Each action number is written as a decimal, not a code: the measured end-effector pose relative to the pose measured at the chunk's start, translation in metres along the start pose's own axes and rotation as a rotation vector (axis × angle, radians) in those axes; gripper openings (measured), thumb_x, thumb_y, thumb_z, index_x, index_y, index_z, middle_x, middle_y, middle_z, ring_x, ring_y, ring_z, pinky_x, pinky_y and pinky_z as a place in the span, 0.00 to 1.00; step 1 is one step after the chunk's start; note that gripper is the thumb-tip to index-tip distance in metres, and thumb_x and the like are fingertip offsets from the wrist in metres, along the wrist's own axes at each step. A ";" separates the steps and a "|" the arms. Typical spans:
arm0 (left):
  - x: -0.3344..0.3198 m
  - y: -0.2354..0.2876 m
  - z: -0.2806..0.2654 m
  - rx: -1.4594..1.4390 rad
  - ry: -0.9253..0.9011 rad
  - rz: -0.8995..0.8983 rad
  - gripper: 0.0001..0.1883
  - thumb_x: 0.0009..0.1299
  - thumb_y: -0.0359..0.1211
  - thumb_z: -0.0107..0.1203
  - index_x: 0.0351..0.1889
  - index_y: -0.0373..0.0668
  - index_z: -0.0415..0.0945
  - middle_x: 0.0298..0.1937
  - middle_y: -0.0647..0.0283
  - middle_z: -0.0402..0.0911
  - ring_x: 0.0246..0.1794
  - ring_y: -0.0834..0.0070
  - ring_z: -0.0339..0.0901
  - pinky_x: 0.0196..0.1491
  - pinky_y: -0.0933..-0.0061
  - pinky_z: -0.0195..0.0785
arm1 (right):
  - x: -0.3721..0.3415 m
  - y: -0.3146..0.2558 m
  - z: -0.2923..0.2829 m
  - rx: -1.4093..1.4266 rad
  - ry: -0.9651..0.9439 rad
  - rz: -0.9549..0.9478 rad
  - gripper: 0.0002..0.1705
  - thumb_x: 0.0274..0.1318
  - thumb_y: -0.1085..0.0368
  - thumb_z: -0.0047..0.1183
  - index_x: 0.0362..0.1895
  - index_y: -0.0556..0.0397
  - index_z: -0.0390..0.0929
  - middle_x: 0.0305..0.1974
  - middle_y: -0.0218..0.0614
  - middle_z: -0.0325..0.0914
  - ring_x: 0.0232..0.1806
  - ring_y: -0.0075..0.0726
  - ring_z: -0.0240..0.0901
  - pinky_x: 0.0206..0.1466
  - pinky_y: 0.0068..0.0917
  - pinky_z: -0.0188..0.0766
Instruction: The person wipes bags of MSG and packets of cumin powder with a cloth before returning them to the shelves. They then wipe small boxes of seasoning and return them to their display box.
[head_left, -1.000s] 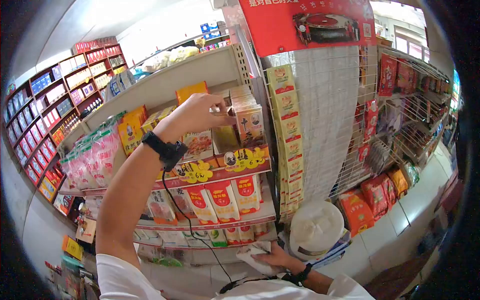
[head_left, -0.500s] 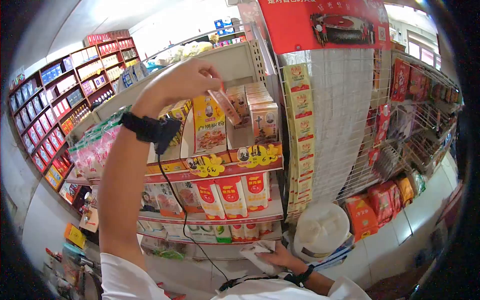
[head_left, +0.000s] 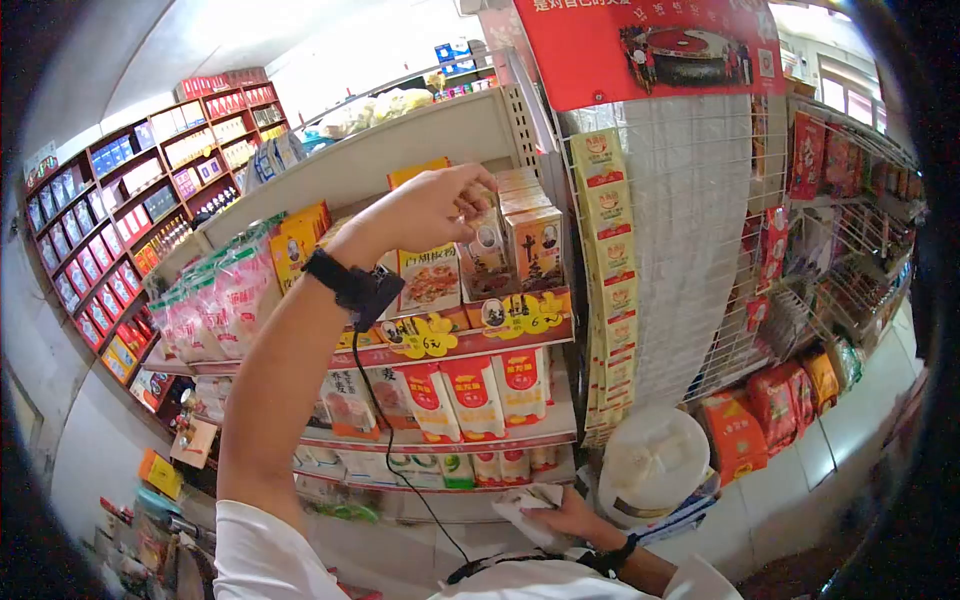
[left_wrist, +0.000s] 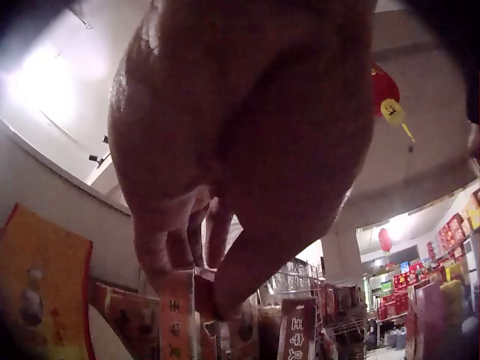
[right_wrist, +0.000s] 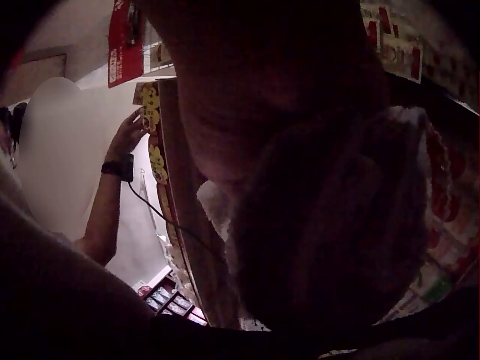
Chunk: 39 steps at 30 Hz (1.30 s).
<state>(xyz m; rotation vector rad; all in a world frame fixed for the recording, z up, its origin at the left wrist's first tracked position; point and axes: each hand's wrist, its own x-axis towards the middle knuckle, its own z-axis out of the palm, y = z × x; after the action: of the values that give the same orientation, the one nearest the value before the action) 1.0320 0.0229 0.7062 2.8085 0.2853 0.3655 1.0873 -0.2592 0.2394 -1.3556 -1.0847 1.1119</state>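
My left hand (head_left: 425, 212) reaches over the top shelf and pinches the top of a small spice box (left_wrist: 176, 315) between thumb and fingers. In the head view that box stands in the row just left of a stack of matching boxes (head_left: 537, 245); the fingers partly cover it. A yellow packet with a food picture (head_left: 430, 280) is beside it on the left. Low down near the body, my right hand (head_left: 572, 518) grips a crumpled white cloth (head_left: 522, 505). The right wrist view is dark, and the hand hides most of the cloth there.
Yellow price tags (head_left: 425, 337) line the shelf edge. Red-and-white packages (head_left: 472, 395) fill the shelf below. Pink bags (head_left: 215, 310) lie to the left. On the right are hanging sachet strips (head_left: 610, 260), a wire rack and a white-lidded bucket (head_left: 655, 460). A cable (head_left: 385, 440) hangs from the left wrist.
My left hand lifted a tilted spice box above the shelf half a second ago, and has since come down with it into the row. The right hand keeps holding the cloth.
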 end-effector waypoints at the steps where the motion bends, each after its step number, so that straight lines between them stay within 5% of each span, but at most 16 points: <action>1: 0.005 -0.007 0.003 0.001 -0.002 0.000 0.26 0.65 0.22 0.63 0.62 0.39 0.71 0.49 0.58 0.83 0.52 0.68 0.81 0.58 0.66 0.75 | 0.000 0.004 0.001 -0.021 0.058 -0.044 0.32 0.52 0.51 0.74 0.56 0.58 0.82 0.50 0.38 0.86 0.51 0.33 0.81 0.58 0.35 0.76; 3: 0.018 -0.031 0.013 0.173 0.091 0.125 0.25 0.62 0.18 0.56 0.59 0.38 0.73 0.46 0.53 0.84 0.48 0.61 0.83 0.50 0.64 0.77 | -0.003 -0.013 -0.005 -0.022 0.008 -0.036 0.32 0.53 0.51 0.74 0.56 0.58 0.82 0.49 0.38 0.86 0.50 0.33 0.82 0.58 0.34 0.76; 7: 0.035 -0.042 0.020 0.266 0.133 0.095 0.20 0.62 0.18 0.53 0.54 0.37 0.74 0.47 0.53 0.84 0.49 0.57 0.82 0.54 0.62 0.76 | -0.007 -0.018 -0.009 -0.039 -0.056 -0.068 0.31 0.54 0.51 0.72 0.57 0.57 0.83 0.47 0.38 0.87 0.47 0.30 0.83 0.55 0.33 0.78; 9: 0.047 -0.061 0.025 0.453 0.233 0.234 0.19 0.60 0.18 0.53 0.51 0.38 0.74 0.48 0.51 0.83 0.51 0.51 0.81 0.56 0.59 0.75 | -0.007 -0.010 -0.010 -0.052 -0.056 -0.032 0.30 0.55 0.52 0.72 0.57 0.56 0.83 0.47 0.37 0.87 0.47 0.29 0.82 0.55 0.32 0.77; 12: 0.060 -0.074 0.030 0.651 0.266 0.230 0.20 0.57 0.19 0.55 0.50 0.37 0.74 0.48 0.50 0.82 0.54 0.50 0.79 0.59 0.60 0.74 | -0.003 0.043 -0.008 -0.098 -0.035 -0.011 0.29 0.56 0.53 0.71 0.58 0.54 0.83 0.48 0.35 0.87 0.47 0.26 0.81 0.55 0.30 0.77; 16: 0.068 -0.082 0.032 0.605 0.255 0.175 0.19 0.57 0.21 0.56 0.48 0.36 0.74 0.49 0.50 0.80 0.53 0.51 0.77 0.59 0.60 0.73 | -0.003 0.045 -0.010 -0.024 -0.052 -0.060 0.28 0.56 0.58 0.72 0.59 0.54 0.82 0.50 0.32 0.86 0.49 0.25 0.79 0.57 0.29 0.76; 19: 0.073 -0.092 0.036 0.864 0.214 0.087 0.21 0.58 0.22 0.57 0.52 0.35 0.74 0.50 0.50 0.79 0.52 0.52 0.77 0.59 0.59 0.73 | -0.008 0.023 -0.014 0.005 -0.049 -0.022 0.29 0.55 0.59 0.72 0.59 0.55 0.82 0.51 0.32 0.85 0.50 0.26 0.79 0.57 0.29 0.75; 21: 0.064 -0.076 0.030 1.185 0.302 0.321 0.21 0.61 0.25 0.58 0.54 0.35 0.77 0.52 0.52 0.79 0.53 0.52 0.77 0.59 0.59 0.72 | -0.004 0.045 -0.013 0.013 -0.019 -0.083 0.29 0.55 0.59 0.72 0.59 0.56 0.82 0.52 0.33 0.85 0.50 0.26 0.79 0.58 0.29 0.75; 22: 0.059 -0.059 0.026 1.184 0.308 0.326 0.21 0.61 0.25 0.58 0.54 0.35 0.77 0.52 0.52 0.79 0.53 0.52 0.77 0.59 0.59 0.72 | -0.003 0.052 -0.014 0.029 0.010 -0.145 0.29 0.55 0.59 0.72 0.59 0.57 0.82 0.52 0.34 0.85 0.51 0.26 0.78 0.58 0.29 0.75; 24: 0.045 -0.012 0.014 0.550 0.461 0.216 0.18 0.62 0.28 0.61 0.52 0.37 0.80 0.50 0.53 0.79 0.51 0.53 0.78 0.57 0.59 0.73 | -0.005 0.045 -0.016 -0.001 0.005 -0.099 0.29 0.55 0.60 0.72 0.59 0.57 0.81 0.53 0.35 0.85 0.51 0.27 0.78 0.58 0.30 0.75; 27: 0.023 0.041 0.013 0.285 0.361 0.291 0.12 0.61 0.33 0.62 0.42 0.38 0.81 0.45 0.53 0.78 0.47 0.49 0.78 0.56 0.56 0.72 | -0.008 0.026 -0.016 0.012 -0.041 -0.017 0.30 0.54 0.59 0.72 0.60 0.58 0.81 0.53 0.37 0.84 0.52 0.29 0.79 0.59 0.31 0.75; 30: 0.003 0.052 0.039 0.336 0.208 0.339 0.16 0.62 0.36 0.68 0.44 0.39 0.81 0.42 0.54 0.79 0.44 0.58 0.80 0.50 0.61 0.75 | -0.008 0.008 -0.018 -0.033 -0.056 -0.001 0.33 0.53 0.58 0.73 0.61 0.58 0.79 0.54 0.38 0.84 0.53 0.31 0.79 0.61 0.32 0.75; 34: -0.006 0.040 0.052 0.377 0.319 0.421 0.17 0.60 0.36 0.72 0.41 0.38 0.78 0.38 0.56 0.79 0.41 0.61 0.81 0.47 0.64 0.76 | -0.008 0.013 -0.014 -0.081 -0.024 0.050 0.38 0.51 0.55 0.75 0.63 0.59 0.77 0.55 0.39 0.84 0.54 0.32 0.79 0.61 0.32 0.75; 39: -0.019 0.051 0.040 0.110 0.344 0.127 0.22 0.56 0.33 0.76 0.41 0.41 0.73 0.33 0.64 0.78 0.35 0.72 0.78 0.40 0.71 0.74 | -0.012 -0.004 -0.018 -0.011 -0.088 0.099 0.42 0.53 0.44 0.72 0.66 0.55 0.76 0.60 0.42 0.82 0.60 0.42 0.79 0.67 0.40 0.73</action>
<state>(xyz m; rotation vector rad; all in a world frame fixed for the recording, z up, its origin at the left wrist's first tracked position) 1.0332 -0.0400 0.6816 2.8674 0.2046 0.8908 1.1027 -0.2741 0.2452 -1.3925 -1.0976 1.2501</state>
